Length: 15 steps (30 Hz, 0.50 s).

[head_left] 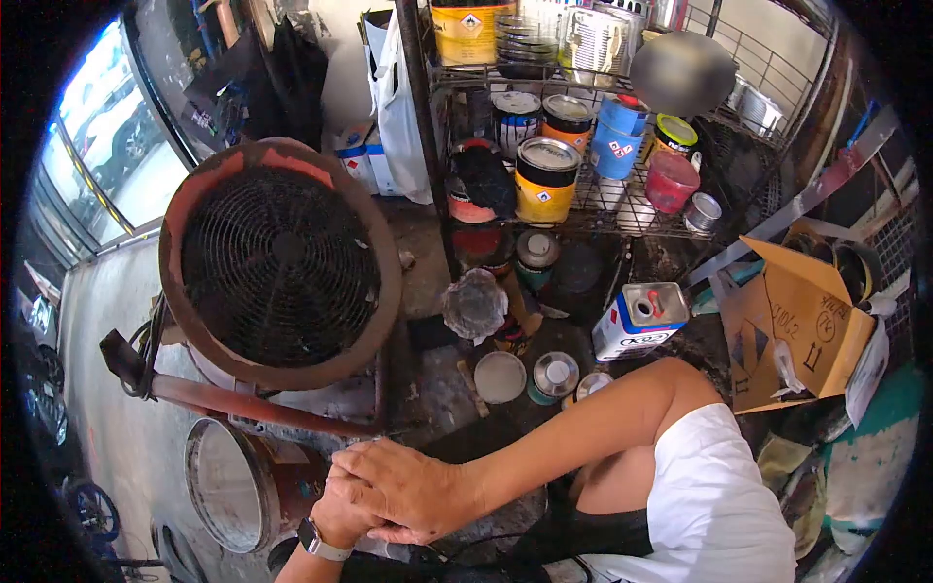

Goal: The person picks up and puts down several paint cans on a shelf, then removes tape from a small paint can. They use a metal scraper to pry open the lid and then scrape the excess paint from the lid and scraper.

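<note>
My right hand (416,486) rests over my left hand (342,507) at the lower middle, its fingers closed around it. A watch (309,536) is on my left wrist. The fingers of my left hand are mostly hidden under the right, and no tool shows in either hand. Close by on the left, a large bucket (225,486) lies tilted with its pale round end towards me. Beyond my hands, a round pale-topped can (501,377) and a can with a white cap (555,375) stand on the dark floor.
A large round fan (287,251) on a red frame stands left. Behind, a wire shelf (622,219) carries several paint cans, including a yellow one (545,185). A rectangular solvent tin (639,321) and an open cardboard box (802,325) stand to the right.
</note>
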Each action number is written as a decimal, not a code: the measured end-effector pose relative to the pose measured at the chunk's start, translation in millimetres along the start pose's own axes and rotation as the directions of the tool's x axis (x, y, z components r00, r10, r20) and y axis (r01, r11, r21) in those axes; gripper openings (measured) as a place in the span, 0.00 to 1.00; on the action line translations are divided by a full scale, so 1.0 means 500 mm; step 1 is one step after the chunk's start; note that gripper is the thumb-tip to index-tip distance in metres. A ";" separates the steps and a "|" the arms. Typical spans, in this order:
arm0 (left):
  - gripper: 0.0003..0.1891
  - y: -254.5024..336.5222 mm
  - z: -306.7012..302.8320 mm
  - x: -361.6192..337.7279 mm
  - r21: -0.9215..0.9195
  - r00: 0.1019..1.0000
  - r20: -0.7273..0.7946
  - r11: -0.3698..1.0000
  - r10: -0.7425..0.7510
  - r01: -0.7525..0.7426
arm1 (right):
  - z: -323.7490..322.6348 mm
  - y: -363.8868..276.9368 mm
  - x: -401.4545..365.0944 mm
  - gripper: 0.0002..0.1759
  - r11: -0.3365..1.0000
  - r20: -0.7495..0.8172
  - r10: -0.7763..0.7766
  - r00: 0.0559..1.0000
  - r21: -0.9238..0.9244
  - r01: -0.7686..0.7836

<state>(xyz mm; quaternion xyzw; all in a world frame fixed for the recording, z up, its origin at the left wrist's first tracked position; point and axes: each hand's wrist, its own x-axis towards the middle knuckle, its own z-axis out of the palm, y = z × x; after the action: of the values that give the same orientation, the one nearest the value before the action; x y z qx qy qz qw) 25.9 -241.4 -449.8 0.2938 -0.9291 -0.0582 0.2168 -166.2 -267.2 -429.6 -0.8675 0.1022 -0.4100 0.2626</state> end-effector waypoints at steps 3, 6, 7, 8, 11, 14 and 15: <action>0.26 0.001 0.002 -0.002 -0.006 1.000 -0.009 1.000 0.000 0.000 | -0.002 -0.001 0.001 0.43 1.000 -0.001 0.000 1.000 -0.014 0.000; 0.27 -0.001 0.003 0.001 -0.016 1.000 -0.018 1.000 0.001 -0.001 | -0.006 -0.003 0.000 0.43 1.000 0.019 0.002 1.000 -0.026 -0.002; 0.27 -0.003 0.005 0.003 -0.018 1.000 -0.021 1.000 0.002 -0.002 | -0.006 -0.003 0.000 0.43 1.000 0.018 0.003 1.000 -0.026 -0.002; 0.28 -0.002 0.004 0.002 -0.023 1.000 -0.025 1.000 0.002 -0.003 | -0.005 -0.003 0.001 0.45 0.999 0.013 -0.005 1.000 -0.037 0.006; 0.28 -0.002 0.006 0.007 -0.026 1.000 -0.031 1.000 0.006 -0.006 | -0.004 -0.004 0.000 0.45 0.999 0.013 -0.008 1.000 -0.043 0.008; 0.27 -0.001 0.003 0.007 -0.017 1.000 -0.031 1.000 -0.003 0.002 | 0.000 -0.005 -0.001 0.44 1.000 0.012 -0.001 1.000 -0.030 0.001; 0.27 0.000 0.003 0.006 -0.013 1.000 -0.029 1.000 -0.005 0.005 | 0.001 -0.004 -0.002 0.44 1.000 0.007 0.001 1.000 -0.023 -0.001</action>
<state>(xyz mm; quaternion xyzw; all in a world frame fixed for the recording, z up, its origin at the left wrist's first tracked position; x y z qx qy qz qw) 23.0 -243.3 -449.8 0.2955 -0.9247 -0.0604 0.2322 -166.4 -264.8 -429.3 -0.8718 0.1066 -0.4056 0.2530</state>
